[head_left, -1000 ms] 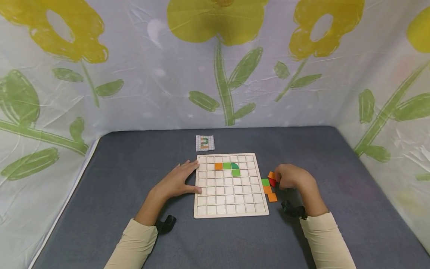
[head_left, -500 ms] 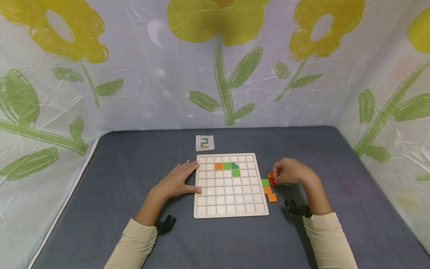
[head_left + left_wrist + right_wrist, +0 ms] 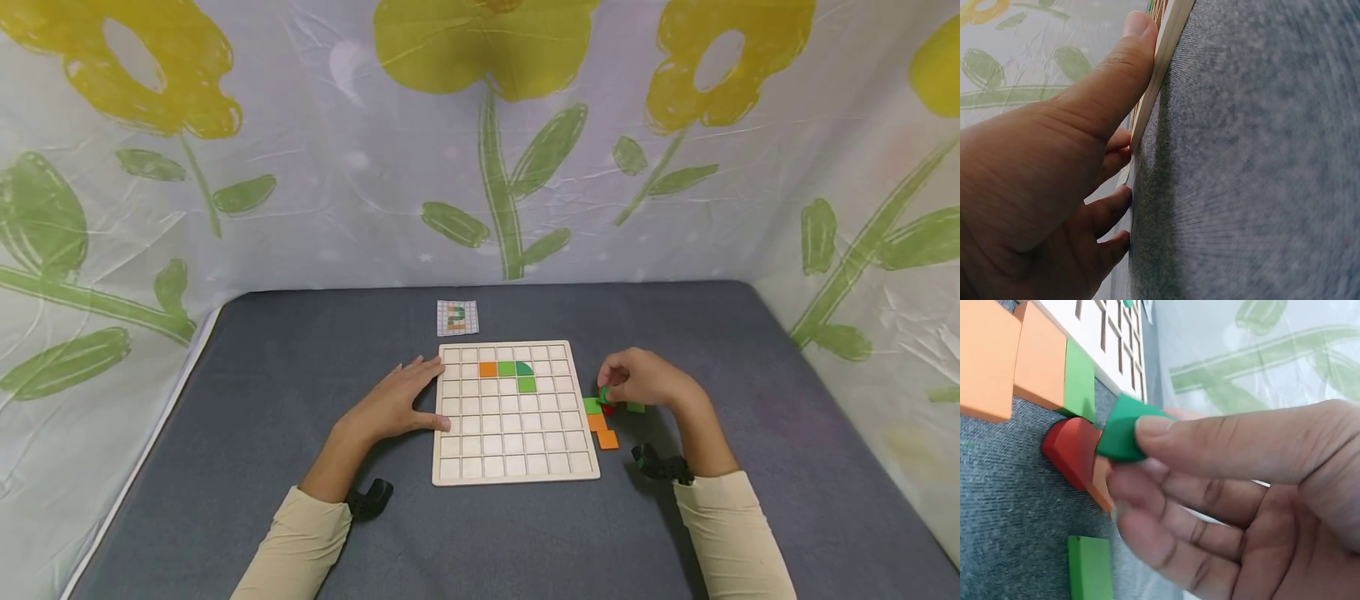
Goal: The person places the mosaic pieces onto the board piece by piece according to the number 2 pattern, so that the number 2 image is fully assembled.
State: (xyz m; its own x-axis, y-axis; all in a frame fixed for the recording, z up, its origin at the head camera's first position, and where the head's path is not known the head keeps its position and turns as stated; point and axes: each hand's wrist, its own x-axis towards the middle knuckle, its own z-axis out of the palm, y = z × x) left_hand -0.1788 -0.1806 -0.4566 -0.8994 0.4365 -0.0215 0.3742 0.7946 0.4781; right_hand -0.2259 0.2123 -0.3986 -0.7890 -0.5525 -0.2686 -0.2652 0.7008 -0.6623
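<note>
Right hand (image 3: 645,382) is pinching a dark green block (image 3: 1124,428) just above the loose red, orange and green pieces (image 3: 603,423), right beside the wooden grid board (image 3: 513,450) on the grey worktop (image 3: 300,358). Left hand (image 3: 393,404) lies flat with fingers spread, pressed against the board's left edge, holding nothing.

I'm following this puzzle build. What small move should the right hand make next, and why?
Probably carry the dark green piece left over the wooden grid board: the right hand pinches it above the loose pieces, and the left hand steadies the board's edge, with four tiles laid.
</note>
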